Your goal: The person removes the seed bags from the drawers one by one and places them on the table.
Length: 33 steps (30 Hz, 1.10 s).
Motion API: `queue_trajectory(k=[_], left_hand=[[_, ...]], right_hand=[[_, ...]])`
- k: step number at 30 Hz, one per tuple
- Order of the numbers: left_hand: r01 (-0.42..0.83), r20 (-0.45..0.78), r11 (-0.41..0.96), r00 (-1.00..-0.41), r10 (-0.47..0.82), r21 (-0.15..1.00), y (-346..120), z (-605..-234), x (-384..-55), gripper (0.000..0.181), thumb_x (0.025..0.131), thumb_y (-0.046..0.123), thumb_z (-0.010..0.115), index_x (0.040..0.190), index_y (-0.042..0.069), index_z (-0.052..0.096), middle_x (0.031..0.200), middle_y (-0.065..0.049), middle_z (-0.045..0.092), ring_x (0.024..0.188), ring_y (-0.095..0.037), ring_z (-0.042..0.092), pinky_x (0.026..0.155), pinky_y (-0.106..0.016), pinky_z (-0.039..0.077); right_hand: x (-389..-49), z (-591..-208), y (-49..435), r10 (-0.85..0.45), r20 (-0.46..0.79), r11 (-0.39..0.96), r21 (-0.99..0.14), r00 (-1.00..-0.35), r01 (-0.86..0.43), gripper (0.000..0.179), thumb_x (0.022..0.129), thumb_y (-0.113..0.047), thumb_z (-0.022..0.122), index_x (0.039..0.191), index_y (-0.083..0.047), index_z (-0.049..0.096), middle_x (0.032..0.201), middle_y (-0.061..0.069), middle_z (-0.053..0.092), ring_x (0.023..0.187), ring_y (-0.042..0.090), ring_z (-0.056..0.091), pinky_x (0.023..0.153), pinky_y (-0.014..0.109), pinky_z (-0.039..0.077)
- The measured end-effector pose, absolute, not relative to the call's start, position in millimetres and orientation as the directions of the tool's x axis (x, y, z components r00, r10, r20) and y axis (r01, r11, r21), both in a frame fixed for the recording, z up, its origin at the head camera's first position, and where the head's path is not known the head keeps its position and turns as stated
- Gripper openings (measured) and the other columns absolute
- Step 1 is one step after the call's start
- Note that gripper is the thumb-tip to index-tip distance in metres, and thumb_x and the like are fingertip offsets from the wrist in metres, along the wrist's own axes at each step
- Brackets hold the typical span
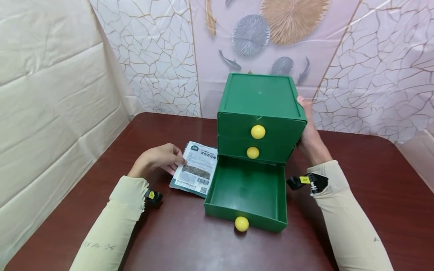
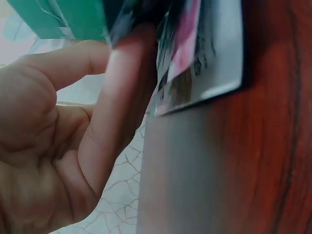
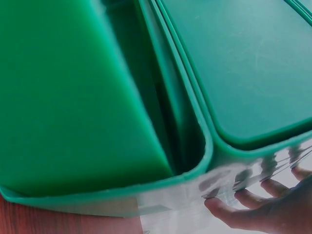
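A green desktop drawer cabinet (image 1: 259, 92) with round yellow knobs stands on the table, its bottom drawer (image 1: 249, 184) pulled out and bare inside. Left of it lies a small stack of flat seed packets (image 1: 194, 162), the top one showing a printed white label. My left hand (image 1: 164, 157) pinches the packets at their left edge; in the left wrist view a finger reaches under a packet (image 2: 217, 53) whose edge is lifted off the table. My right hand (image 1: 309, 130) rests against the cabinet's right side, with fingertips (image 3: 217, 207) touching the wall in the right wrist view.
The two upper drawers (image 1: 237, 126) are closed. The dark red-brown table (image 1: 366, 188) extends around the cabinet. A patterned curtain (image 1: 162, 56) hangs behind the table, and a cream cloth (image 1: 51, 94) hangs at the left.
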State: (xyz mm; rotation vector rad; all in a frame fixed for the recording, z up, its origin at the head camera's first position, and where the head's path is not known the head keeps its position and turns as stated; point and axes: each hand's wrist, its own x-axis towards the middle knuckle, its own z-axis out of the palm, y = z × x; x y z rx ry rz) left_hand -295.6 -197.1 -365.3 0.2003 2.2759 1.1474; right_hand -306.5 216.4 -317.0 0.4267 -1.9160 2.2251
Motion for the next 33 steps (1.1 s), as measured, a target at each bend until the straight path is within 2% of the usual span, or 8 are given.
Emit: queue_trajectory(k=[4, 9, 14, 17, 21, 25, 29, 33], left_hand=[[-0.102, -0.411, 0.674, -0.854, 0.318, 0.732, -197, -365, -296, 0.017, 0.096, 0.014, 0.072, 0.085, 0.002, 0.068, 0.076, -0.007, 0.070, 0.064, -0.012, 0.065, 0.064, -0.025, 0.059], [-0.041, -0.375, 0.743, -0.881, 0.288, 0.668, -191, -362, -295, 0.019, 0.095, 0.018, 0.075, 0.083, 0.005, 0.069, 0.071, -0.003, 0.066, 0.067, -0.012, 0.061, 0.064, -0.024, 0.055], [-0.011, -0.349, 0.785, -0.899, 0.263, 0.620, -189, -360, -292, 0.016, 0.096, 0.018, 0.074, 0.087, 0.006, 0.070, 0.067, -0.002, 0.059, 0.064, -0.013, 0.056, 0.061, -0.024, 0.051], [-0.004, -0.338, 0.807, -0.909, 0.243, 0.591, -189, -359, -291, 0.017, 0.096, 0.019, 0.074, 0.086, 0.006, 0.070, 0.065, -0.002, 0.058, 0.062, -0.013, 0.055, 0.059, -0.024, 0.050], [0.001, -0.326, 0.837, -0.921, 0.214, 0.547, -188, -359, -291, 0.019, 0.095, 0.021, 0.075, 0.084, 0.007, 0.068, 0.067, -0.003, 0.060, 0.063, -0.015, 0.057, 0.061, -0.026, 0.052], [-0.003, -0.318, 0.865, -0.931, 0.181, 0.501, -188, -358, -290, 0.022, 0.092, 0.024, 0.078, 0.083, 0.008, 0.066, 0.069, -0.004, 0.062, 0.064, -0.016, 0.060, 0.062, -0.029, 0.054], [-0.001, -0.321, 0.881, -0.932, 0.172, 0.474, -188, -360, -290, 0.025, 0.091, 0.026, 0.079, 0.080, 0.008, 0.065, 0.070, -0.003, 0.062, 0.064, -0.016, 0.060, 0.062, -0.030, 0.053], [0.009, -0.320, 0.891, -0.932, 0.172, 0.453, -187, -361, -289, 0.026, 0.091, 0.027, 0.079, 0.079, 0.009, 0.064, 0.071, -0.002, 0.061, 0.064, -0.015, 0.060, 0.060, -0.028, 0.051]], right_hand=[[-307, -317, 216, -0.045, 0.342, -0.179, -0.927, -0.939, -0.329, 0.047, 0.110, -0.055, 0.039, 0.139, -0.022, 0.055, 0.117, -0.004, 0.059, 0.089, 0.001, 0.059, 0.082, 0.018, 0.047], [-307, -317, 219, -0.038, 0.333, -0.169, -0.931, -0.942, -0.322, 0.047, 0.109, -0.056, 0.039, 0.137, -0.023, 0.058, 0.117, -0.003, 0.058, 0.092, 0.002, 0.058, 0.084, 0.019, 0.046], [-306, -317, 219, -0.049, 0.335, -0.158, -0.933, -0.941, -0.323, 0.054, 0.109, -0.057, 0.038, 0.148, -0.022, 0.050, 0.124, -0.003, 0.057, 0.090, 0.001, 0.060, 0.084, 0.018, 0.047], [-306, -317, 218, -0.053, 0.325, -0.158, -0.936, -0.944, -0.314, 0.055, 0.109, -0.057, 0.038, 0.150, -0.021, 0.047, 0.114, -0.004, 0.061, 0.078, 0.001, 0.062, 0.075, 0.017, 0.050], [-307, -316, 219, -0.054, 0.328, -0.170, -0.934, -0.943, -0.315, 0.050, 0.109, -0.057, 0.039, 0.138, -0.019, 0.054, 0.094, -0.007, 0.062, 0.070, 0.001, 0.061, 0.071, 0.018, 0.050], [-307, -315, 219, -0.067, 0.334, -0.149, -0.935, -0.940, -0.322, 0.047, 0.109, -0.057, 0.037, 0.134, -0.021, 0.054, 0.086, -0.009, 0.059, 0.066, 0.002, 0.057, 0.068, 0.019, 0.049], [-306, -316, 219, -0.071, 0.323, -0.140, -0.940, -0.944, -0.311, 0.049, 0.109, -0.058, 0.036, 0.138, -0.022, 0.050, 0.079, -0.009, 0.058, 0.058, 0.002, 0.055, 0.062, 0.018, 0.048], [-305, -317, 220, -0.076, 0.304, -0.116, -0.949, -0.950, -0.295, 0.058, 0.108, -0.061, 0.034, 0.150, -0.022, 0.044, 0.095, -0.007, 0.061, 0.061, 0.002, 0.055, 0.065, 0.018, 0.049]])
